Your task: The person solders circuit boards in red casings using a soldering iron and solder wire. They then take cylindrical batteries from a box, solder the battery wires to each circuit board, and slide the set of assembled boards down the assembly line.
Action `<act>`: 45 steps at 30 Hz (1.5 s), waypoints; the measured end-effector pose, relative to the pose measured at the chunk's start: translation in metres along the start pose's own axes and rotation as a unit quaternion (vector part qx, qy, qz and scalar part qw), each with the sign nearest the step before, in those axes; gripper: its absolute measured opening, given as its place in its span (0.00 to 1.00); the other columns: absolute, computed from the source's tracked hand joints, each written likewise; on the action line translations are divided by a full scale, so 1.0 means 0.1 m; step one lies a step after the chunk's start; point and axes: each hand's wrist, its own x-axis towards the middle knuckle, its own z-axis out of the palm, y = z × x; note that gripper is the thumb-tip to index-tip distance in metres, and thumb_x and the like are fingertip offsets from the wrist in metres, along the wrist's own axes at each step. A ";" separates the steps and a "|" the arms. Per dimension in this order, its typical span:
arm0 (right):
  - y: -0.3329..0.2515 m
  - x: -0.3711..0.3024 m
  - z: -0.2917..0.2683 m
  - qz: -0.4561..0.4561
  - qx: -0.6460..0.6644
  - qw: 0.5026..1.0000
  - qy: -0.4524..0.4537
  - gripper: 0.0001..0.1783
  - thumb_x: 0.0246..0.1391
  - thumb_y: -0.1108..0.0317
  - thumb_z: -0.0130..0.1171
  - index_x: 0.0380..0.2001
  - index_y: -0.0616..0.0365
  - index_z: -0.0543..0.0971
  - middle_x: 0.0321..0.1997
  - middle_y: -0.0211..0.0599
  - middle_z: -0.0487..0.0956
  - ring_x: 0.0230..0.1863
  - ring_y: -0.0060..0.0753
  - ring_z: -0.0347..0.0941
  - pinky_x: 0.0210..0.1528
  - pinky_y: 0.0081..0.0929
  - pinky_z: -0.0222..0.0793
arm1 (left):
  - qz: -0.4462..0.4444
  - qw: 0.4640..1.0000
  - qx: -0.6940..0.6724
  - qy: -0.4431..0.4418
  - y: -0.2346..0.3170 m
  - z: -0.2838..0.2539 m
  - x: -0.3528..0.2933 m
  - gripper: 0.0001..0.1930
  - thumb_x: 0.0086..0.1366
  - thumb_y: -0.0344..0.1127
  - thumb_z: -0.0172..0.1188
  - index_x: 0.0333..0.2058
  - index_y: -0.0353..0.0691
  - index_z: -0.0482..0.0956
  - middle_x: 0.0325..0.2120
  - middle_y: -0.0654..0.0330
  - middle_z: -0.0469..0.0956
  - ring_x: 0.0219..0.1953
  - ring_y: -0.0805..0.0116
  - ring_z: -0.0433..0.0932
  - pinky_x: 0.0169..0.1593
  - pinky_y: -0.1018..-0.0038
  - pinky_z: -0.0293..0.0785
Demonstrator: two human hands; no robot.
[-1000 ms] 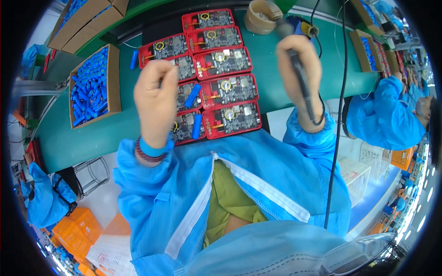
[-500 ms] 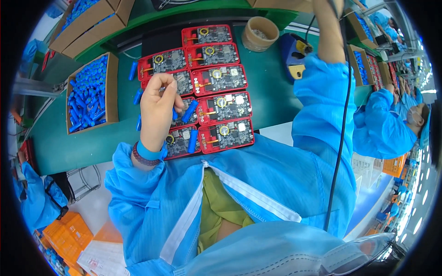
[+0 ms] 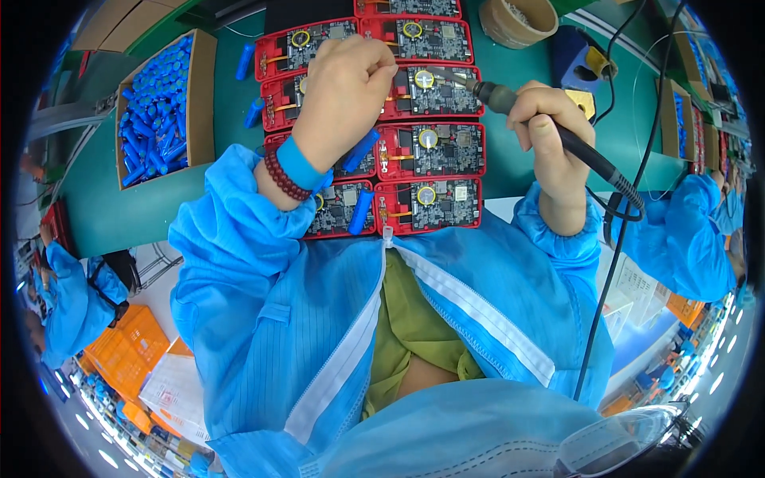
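My right hand [image 3: 551, 147] grips a soldering iron [image 3: 500, 98] like a pen, its tip pointing left over a circuit board [image 3: 446, 92] in a red case. My left hand [image 3: 347, 92] is closed in a pinch above the left column of cases, near the iron's tip; whatever it holds is hidden. Two columns of red cases [image 3: 484, 171] with circuit boards lie side by side, several partly covered by my left hand. Blue cylindrical battery cells lie on two left cases, one cell [image 3: 361, 212] on the nearest and another cell [image 3: 362, 150] just beyond.
Left on the green bench [image 3: 96, 211] stands a cardboard box [image 3: 203, 103] full of blue cells. Loose cells [image 3: 245, 62] lie beside the cases. A round tub [image 3: 518, 24] and a blue soldering iron stand [image 3: 578, 64] are at the far right. A black cable [image 3: 617, 259] hangs on the right.
My right hand has come back from the far right with the soldering iron over the boards. My left hand has moved away from the cells toward the far cases. The view has shifted.
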 end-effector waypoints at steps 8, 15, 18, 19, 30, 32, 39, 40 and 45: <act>0.15 -0.04 0.12 0.036 0.028 0.999 0.006 0.09 0.58 0.67 0.54 0.30 0.63 0.76 0.26 0.35 0.75 0.27 0.25 0.69 0.29 0.21 0.64 | 0.025 0.999 0.047 -0.001 -0.06 0.11 -0.03 0.02 0.50 0.30 0.59 0.25 0.43 0.80 0.29 0.60 0.74 0.39 0.54 0.69 0.43 0.61 0.64; 0.20 0.00 0.14 0.044 0.022 0.999 0.004 0.10 0.59 0.66 0.54 0.31 0.63 0.76 0.27 0.35 0.75 0.28 0.24 0.69 0.30 0.20 0.64 | 0.031 0.998 0.050 0.003 -0.09 0.11 -0.02 0.03 0.51 0.30 0.59 0.25 0.43 0.80 0.29 0.59 0.74 0.39 0.54 0.69 0.43 0.61 0.64; 0.22 0.01 0.16 0.036 0.025 0.999 0.008 0.10 0.59 0.66 0.54 0.31 0.63 0.76 0.27 0.35 0.76 0.28 0.24 0.69 0.30 0.20 0.65 | 0.035 0.998 0.049 0.005 -0.10 0.12 -0.02 0.03 0.51 0.30 0.58 0.25 0.43 0.80 0.29 0.59 0.74 0.38 0.53 0.69 0.43 0.60 0.64; 0.22 0.01 0.16 0.037 0.025 0.999 0.008 0.10 0.59 0.66 0.54 0.31 0.63 0.76 0.27 0.35 0.76 0.28 0.24 0.69 0.30 0.20 0.65 | 0.035 0.998 0.049 0.004 -0.10 0.12 -0.02 0.03 0.51 0.30 0.58 0.25 0.43 0.80 0.29 0.59 0.74 0.38 0.53 0.69 0.43 0.60 0.64; 0.20 -0.03 0.14 0.014 0.029 0.999 0.016 0.09 0.58 0.67 0.54 0.31 0.63 0.76 0.27 0.33 0.76 0.27 0.23 0.69 0.29 0.20 0.64 | 0.035 0.995 0.085 -0.040 -0.01 0.05 0.01 0.03 0.54 0.31 0.60 0.29 0.40 0.80 0.31 0.57 0.74 0.39 0.55 0.69 0.44 0.65 0.64; 0.22 -0.03 0.13 0.019 0.032 0.999 0.016 0.09 0.58 0.67 0.54 0.31 0.63 0.76 0.27 0.33 0.75 0.27 0.23 0.69 0.29 0.20 0.64 | 0.033 0.995 0.092 -0.037 0.01 0.06 0.01 0.03 0.54 0.31 0.60 0.29 0.41 0.80 0.31 0.57 0.74 0.39 0.55 0.69 0.44 0.65 0.64; 0.25 -0.01 0.16 0.019 0.019 0.999 0.016 0.09 0.59 0.67 0.53 0.32 0.63 0.76 0.28 0.33 0.75 0.28 0.22 0.68 0.30 0.19 0.64 | 0.034 0.994 0.105 -0.026 0.02 0.07 0.01 0.03 0.54 0.31 0.60 0.28 0.41 0.80 0.30 0.57 0.74 0.38 0.55 0.70 0.44 0.65 0.65; 0.25 -0.01 0.15 0.020 0.019 0.999 0.016 0.09 0.59 0.67 0.53 0.32 0.63 0.76 0.28 0.33 0.75 0.28 0.22 0.68 0.30 0.19 0.64 | 0.033 0.994 0.105 -0.026 0.02 0.07 0.01 0.03 0.54 0.31 0.60 0.28 0.41 0.80 0.30 0.57 0.74 0.38 0.55 0.70 0.44 0.65 0.65; 0.26 0.00 0.16 0.015 0.012 1.000 0.005 0.10 0.60 0.66 0.53 0.32 0.63 0.76 0.28 0.33 0.76 0.28 0.23 0.69 0.30 0.19 0.65 | 0.046 0.992 0.114 -0.024 0.03 0.07 0.01 0.03 0.54 0.30 0.60 0.28 0.41 0.80 0.30 0.57 0.74 0.38 0.55 0.70 0.43 0.64 0.66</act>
